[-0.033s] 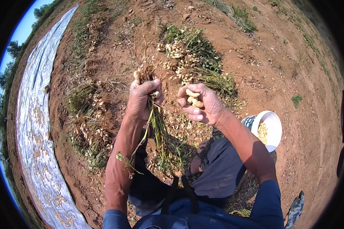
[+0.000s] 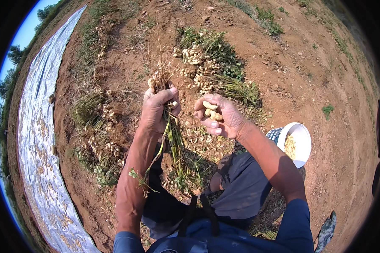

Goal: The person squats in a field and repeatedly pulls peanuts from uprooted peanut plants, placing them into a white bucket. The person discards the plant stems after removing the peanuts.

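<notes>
Our left hand (image 2: 159, 107): fingers wrapped tight round peanut bunch (image 2: 173, 137), roots (image 2: 161, 78) up, stems (image 2: 179, 164) hanging. Our right hand (image 2: 223, 117), right of bunch: fingers curled loosely, peanut pods (image 2: 215, 115) cupped inside them. White bucket (image 2: 305, 141) farther right of bunch; piled plants (image 2: 230, 59) beyond bunch.

i'm outdoors on farmland, in an open field: bare reddish soil (image 2: 337, 168) spreads around me, with small green weeds (image 2: 327, 111) growing from it. uprooted peanut plants (image 2: 217, 50) lie heaped on the ground, pods showing at their roots. a long pale sheet (image 2: 42, 122) strewn with tan bits runs along my left, and trees (image 2: 15, 55) stand beyond under blue sky (image 2: 27, 31).
</notes>
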{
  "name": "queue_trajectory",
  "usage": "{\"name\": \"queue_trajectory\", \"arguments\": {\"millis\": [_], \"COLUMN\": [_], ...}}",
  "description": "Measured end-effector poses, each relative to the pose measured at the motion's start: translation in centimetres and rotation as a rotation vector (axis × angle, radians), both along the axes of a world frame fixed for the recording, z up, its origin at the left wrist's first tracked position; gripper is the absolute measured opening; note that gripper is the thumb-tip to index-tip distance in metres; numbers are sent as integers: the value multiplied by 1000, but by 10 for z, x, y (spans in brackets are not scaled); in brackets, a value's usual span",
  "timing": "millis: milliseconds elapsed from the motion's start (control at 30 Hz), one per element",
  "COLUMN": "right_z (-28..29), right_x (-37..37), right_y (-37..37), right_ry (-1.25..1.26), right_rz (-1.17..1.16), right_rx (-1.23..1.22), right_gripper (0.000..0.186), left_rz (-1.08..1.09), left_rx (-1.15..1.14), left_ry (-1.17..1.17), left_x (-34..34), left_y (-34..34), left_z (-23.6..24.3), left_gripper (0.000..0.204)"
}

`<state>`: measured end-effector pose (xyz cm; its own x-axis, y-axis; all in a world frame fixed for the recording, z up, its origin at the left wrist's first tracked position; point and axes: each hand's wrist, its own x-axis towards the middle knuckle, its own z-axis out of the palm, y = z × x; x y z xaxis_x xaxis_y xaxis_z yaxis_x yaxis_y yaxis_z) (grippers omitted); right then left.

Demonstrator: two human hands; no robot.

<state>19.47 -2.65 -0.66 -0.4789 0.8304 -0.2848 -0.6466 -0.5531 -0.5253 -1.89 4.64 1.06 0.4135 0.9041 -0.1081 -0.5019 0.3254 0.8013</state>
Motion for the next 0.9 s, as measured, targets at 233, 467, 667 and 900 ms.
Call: {"name": "queue_trajectory", "arguments": {"millis": [233, 467, 667, 900], "right_z": [6, 8, 13, 29], "right_x": [-18, -25, -28, -54], "right_y": [-2, -10, -12, -42], "right_ry": [-324, -273, -200, 78], "right_rz": [199, 401, 314, 300], "right_rx": [119, 98, 15, 24], "right_gripper": [41, 33, 35, 24], "left_rz": [67, 218, 360, 492], "left_rx": [51, 604, 995, 1331], "left_ry": [233, 805, 1025, 1374], "left_x": [7, 18, 24, -8], "left_y": [-5, -6, -4, 36], "left_z": [4, -7, -10, -22], "left_gripper": [12, 15, 23, 25]}}
